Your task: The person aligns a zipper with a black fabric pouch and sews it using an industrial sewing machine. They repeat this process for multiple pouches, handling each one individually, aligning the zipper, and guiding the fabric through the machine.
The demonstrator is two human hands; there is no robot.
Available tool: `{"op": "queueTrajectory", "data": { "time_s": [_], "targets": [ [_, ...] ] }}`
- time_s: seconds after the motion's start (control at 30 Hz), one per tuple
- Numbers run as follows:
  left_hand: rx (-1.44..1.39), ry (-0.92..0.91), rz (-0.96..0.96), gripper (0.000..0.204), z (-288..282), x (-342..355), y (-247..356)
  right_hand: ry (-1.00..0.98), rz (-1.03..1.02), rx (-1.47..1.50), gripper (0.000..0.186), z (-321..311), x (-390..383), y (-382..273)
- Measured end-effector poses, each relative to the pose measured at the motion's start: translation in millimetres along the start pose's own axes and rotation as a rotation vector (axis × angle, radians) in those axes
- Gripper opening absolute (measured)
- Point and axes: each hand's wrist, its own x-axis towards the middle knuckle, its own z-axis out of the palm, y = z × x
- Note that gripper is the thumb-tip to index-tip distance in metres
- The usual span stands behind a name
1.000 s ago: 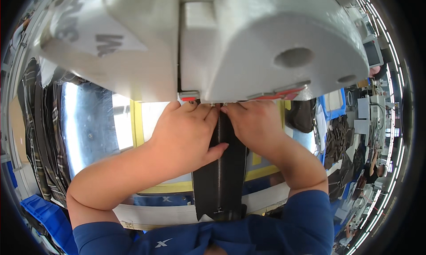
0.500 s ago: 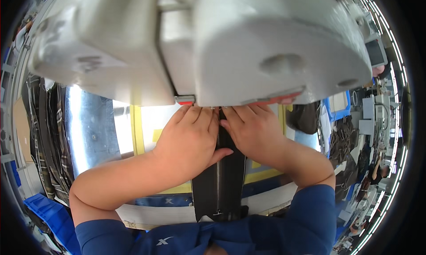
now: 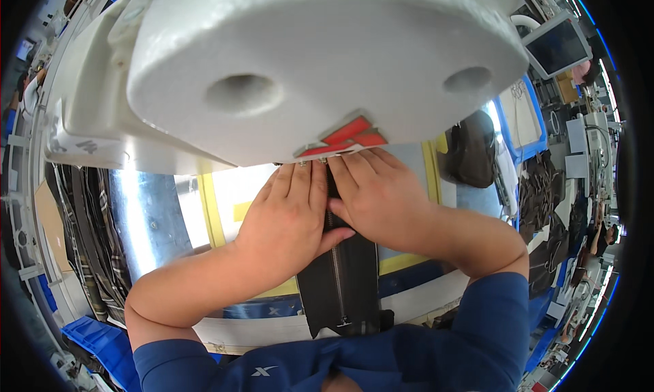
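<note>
A black fabric strip with a metal zipper [image 3: 340,290] runs lengthwise beneath a large white sewing machine head [image 3: 320,65] with a red and silver emblem [image 3: 343,136]. My left hand [image 3: 286,225] rests flat on the strip left of the zipper, fingers stretched toward the machine, thumb over the zipper. My right hand [image 3: 378,201] lies flat on the other side, fingers extended under the machine head's lower edge, thumb by the zipper line. Both sets of fingertips sit at or under that edge, partly hidden. Yellow-taped work surface [image 3: 432,170] surrounds the strip.
Dark plaid fabric strips [image 3: 85,235] are piled at left, above a blue bin [image 3: 102,351]. At right are a dark fabric bundle [image 3: 470,153], a blue-rimmed tray [image 3: 524,119], piles of dark pieces [image 3: 538,208] and a monitor [image 3: 555,44]. A co-worker [image 3: 599,238] is at far right.
The view has shifted, so the machine's rounded housing now sits higher and more central. My right fingers reach farther forward and that thumb is lower along the zipper. My left hand stays on the strip.
</note>
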Motion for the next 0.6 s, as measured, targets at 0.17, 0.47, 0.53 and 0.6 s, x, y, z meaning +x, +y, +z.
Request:
{"op": "queueTrajectory", "data": {
  "time_s": [0.17,0.47,0.53,0.6],
  "targets": [
    [0.016,-0.026,0.016,0.124,0.2,-6.2,6.5,-0.063,0.038,-0.027,0.081,-0.7,-6.3,-12.2],
    [0.040,-0.031,0.003,0.130,6.3,-4.9,6.0,-0.104,0.063,0.035,0.083,-1.5,-4.9,-11.8],
    [0.045,-0.026,0.006,0.129,5.4,-3.7,5.8,-0.103,0.064,0.049,0.083,-2.3,-4.2,-10.6],
    [0.056,-0.014,0.010,0.129,3.0,-2.4,5.9,-0.095,0.067,0.066,0.084,-4.6,-2.2,-9.2]
  ]
}}
